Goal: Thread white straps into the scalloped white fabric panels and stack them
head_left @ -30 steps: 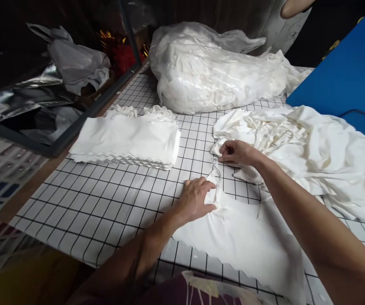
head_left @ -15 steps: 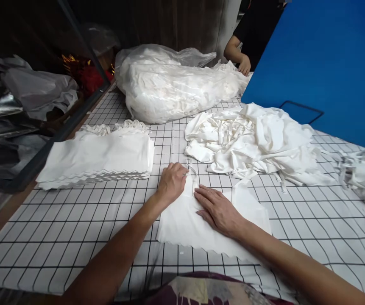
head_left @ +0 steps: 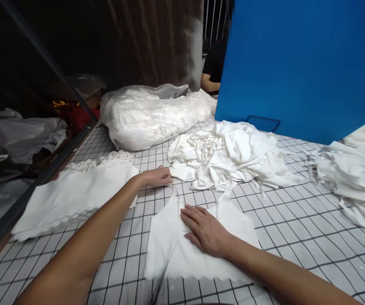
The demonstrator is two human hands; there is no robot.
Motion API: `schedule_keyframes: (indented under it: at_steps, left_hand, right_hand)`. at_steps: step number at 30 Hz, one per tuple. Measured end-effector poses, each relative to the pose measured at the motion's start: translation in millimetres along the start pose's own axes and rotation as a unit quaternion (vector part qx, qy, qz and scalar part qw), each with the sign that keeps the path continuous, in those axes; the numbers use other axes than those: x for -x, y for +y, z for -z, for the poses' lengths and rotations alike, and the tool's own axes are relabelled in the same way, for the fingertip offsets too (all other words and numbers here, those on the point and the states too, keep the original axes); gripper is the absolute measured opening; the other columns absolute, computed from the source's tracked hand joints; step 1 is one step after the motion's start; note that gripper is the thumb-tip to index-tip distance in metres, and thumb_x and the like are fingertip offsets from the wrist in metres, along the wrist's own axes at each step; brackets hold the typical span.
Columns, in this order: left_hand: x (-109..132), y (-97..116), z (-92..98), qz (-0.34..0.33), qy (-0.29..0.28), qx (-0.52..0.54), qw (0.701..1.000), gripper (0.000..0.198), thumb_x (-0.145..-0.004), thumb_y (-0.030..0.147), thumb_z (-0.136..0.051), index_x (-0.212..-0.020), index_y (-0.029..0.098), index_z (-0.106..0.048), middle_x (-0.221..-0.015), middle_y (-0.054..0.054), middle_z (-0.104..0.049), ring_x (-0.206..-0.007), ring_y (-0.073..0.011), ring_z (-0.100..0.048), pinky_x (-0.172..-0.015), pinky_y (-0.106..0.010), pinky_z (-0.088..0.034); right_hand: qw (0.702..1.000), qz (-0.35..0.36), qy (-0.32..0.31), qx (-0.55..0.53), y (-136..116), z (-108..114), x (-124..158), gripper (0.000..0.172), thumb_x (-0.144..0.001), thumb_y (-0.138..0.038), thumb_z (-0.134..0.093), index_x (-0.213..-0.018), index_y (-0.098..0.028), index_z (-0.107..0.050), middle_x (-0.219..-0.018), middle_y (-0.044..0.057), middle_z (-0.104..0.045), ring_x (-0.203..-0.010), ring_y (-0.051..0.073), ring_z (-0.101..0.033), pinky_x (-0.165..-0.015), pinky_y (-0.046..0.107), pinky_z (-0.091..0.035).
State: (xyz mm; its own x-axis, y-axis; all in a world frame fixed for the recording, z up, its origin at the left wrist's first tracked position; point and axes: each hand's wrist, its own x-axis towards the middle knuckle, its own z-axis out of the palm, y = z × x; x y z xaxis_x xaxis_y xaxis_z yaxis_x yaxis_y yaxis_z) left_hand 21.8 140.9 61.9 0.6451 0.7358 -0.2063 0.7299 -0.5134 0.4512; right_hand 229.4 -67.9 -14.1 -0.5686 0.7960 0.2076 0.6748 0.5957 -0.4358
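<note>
A white camisole (head_left: pixel 182 264) with a scalloped lower edge and thin straps lies spread on the grid-patterned tablecloth. My right hand (head_left: pixel 203 228) rests flat on its upper middle, fingers stretched out. Beyond its left top corner, my left hand (head_left: pixel 158 176) is closed, with the end of a thin strap (head_left: pixel 175 191) at its fingers. To the left, partly behind my left forearm, is a neat stack of white garments (head_left: pixel 83 186) with scalloped edges. Just past the camisole lies a loose heap of white garments (head_left: pixel 233 152).
A clear plastic bag (head_left: pixel 150 118) full of white cloth sits at the back. A large blue panel (head_left: pixel 296 67) stands at the back right, with a person's arm (head_left: pixel 210 84) beside it. More white cloth (head_left: pixel 354 169) lies at right. A dark metal bar (head_left: pixel 51 63) runs along the left.
My left hand has moved up and away from the camisole's neckline, drawing the strap outward. The right hand stays flat on the cloth. The view has tilted up and turned right.
</note>
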Motion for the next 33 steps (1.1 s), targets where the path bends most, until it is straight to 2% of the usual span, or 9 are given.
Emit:
schedule_keyframes:
  at_steps: [3,7,10,14,18,23,25,28,33]
  left_hand:
    - [-11.9,-4.3,7.6,0.002,-0.034,-0.018,0.999,0.032,-0.081,0.053,-0.06,-0.075,0.022,-0.058,-0.082,-0.005,-0.061,-0.089,-0.0248,-0.055,-0.074,-0.032,-0.045]
    - [-20.3,0.1,1.8,0.017,0.081,-0.088,0.993,0.029,-0.088,0.047,-0.05,-0.076,0.02,-0.057,-0.097,-0.01,-0.06,-0.099,-0.0287,-0.051,-0.084,-0.04,-0.044]
    - [-20.2,19.8,-8.5,-0.006,0.122,-0.123,0.985,0.023,-0.09,0.038,-0.048,-0.081,0.019,-0.059,-0.103,-0.012,-0.059,-0.102,-0.0297,-0.051,-0.088,-0.044,-0.044]
    - [-20.4,60.9,-21.3,-0.063,0.123,-0.075,0.988,0.028,-0.091,0.042,-0.05,-0.099,0.018,-0.061,-0.114,-0.012,-0.058,-0.11,-0.031,-0.053,-0.092,-0.046,-0.046]
    - [-26.4,110.2,-27.8,-0.081,0.09,0.061,0.991,0.065,-0.083,0.062,-0.061,-0.132,0.021,-0.05,-0.139,-0.015,-0.049,-0.122,-0.0353,-0.052,-0.096,-0.049,-0.047]
    - [-41.0,196.8,-34.2,-0.152,0.101,0.222,0.958,0.112,-0.066,0.06,-0.081,-0.155,0.025,-0.021,-0.158,-0.021,-0.028,-0.134,-0.0412,-0.043,-0.099,-0.053,-0.046]
    - [-44.0,234.9,-37.0,-0.191,0.133,0.279,0.932,0.1,-0.07,0.049,-0.081,-0.151,0.023,-0.03,-0.154,-0.02,-0.037,-0.13,-0.0379,-0.048,-0.097,-0.051,-0.048]
    - [-36.3,277.1,-36.9,-0.272,0.119,0.366,0.882,0.049,-0.079,0.04,-0.073,-0.122,0.018,-0.063,-0.119,-0.013,-0.067,-0.104,-0.027,-0.064,-0.084,-0.042,-0.055]
    - [5.2,273.8,-22.9,-0.326,-0.1,0.422,0.84,0.029,-0.075,0.043,-0.076,-0.076,0.015,-0.069,-0.068,-0.003,-0.065,-0.06,-0.0133,-0.06,-0.054,-0.025,-0.051]
  right_hand:
    - [1.0,0.019,0.017,0.005,2.9,8.1,-0.9,0.053,-0.096,-0.045,-0.048,-0.148,-0.032,-0.045,-0.145,0.003,-0.055,-0.139,0.024,-0.046,-0.113,0.042,-0.045]
    - [0.986,-0.045,0.128,0.092,43.8,40.4,-9.6,0.039,-0.094,-0.038,-0.053,-0.131,-0.025,-0.06,-0.142,0.009,-0.056,-0.129,0.027,-0.053,-0.105,0.045,-0.049]
    - [0.946,-0.17,0.212,0.175,95.2,75.9,-21.0,0.035,-0.094,-0.027,-0.053,-0.127,-0.016,-0.061,-0.146,0.022,-0.048,-0.134,0.041,-0.042,-0.1,0.066,-0.04]
    - [0.938,-0.19,0.206,0.204,131.5,132.7,-35.5,0.018,-0.093,-0.015,-0.05,-0.094,-0.017,-0.068,-0.12,0.016,-0.065,-0.117,0.036,-0.054,-0.095,0.058,-0.043]
    - [0.899,-0.184,0.396,0.041,104.7,213.5,-34.3,0.019,-0.1,-0.028,-0.045,-0.094,-0.021,-0.063,-0.084,0.006,-0.065,-0.072,0.019,-0.06,-0.063,0.036,-0.051]
    - [0.804,0.0,0.591,0.063,26.8,309.2,-5.5,0.027,-0.097,-0.043,-0.052,-0.077,-0.026,-0.056,-0.076,0.0,-0.058,-0.076,0.014,-0.061,-0.067,0.031,-0.056]
    - [0.787,0.053,0.61,0.073,-7.4,329.5,8.8,0.023,-0.097,-0.032,-0.05,-0.079,-0.022,-0.058,-0.075,-0.004,-0.056,-0.086,0.011,-0.066,-0.075,0.026,-0.054]
    - [0.781,0.072,0.615,0.08,-47.0,343.9,31.3,0.019,-0.094,-0.025,-0.049,-0.088,-0.018,-0.066,-0.08,-0.008,-0.058,-0.109,0.011,-0.065,-0.086,0.025,-0.047]
    - [0.792,-0.027,0.599,0.112,-44.6,346.2,82.6,0.023,-0.093,-0.038,-0.059,-0.082,-0.019,-0.065,-0.077,-0.005,-0.053,-0.089,0.008,-0.062,-0.087,0.023,-0.048]
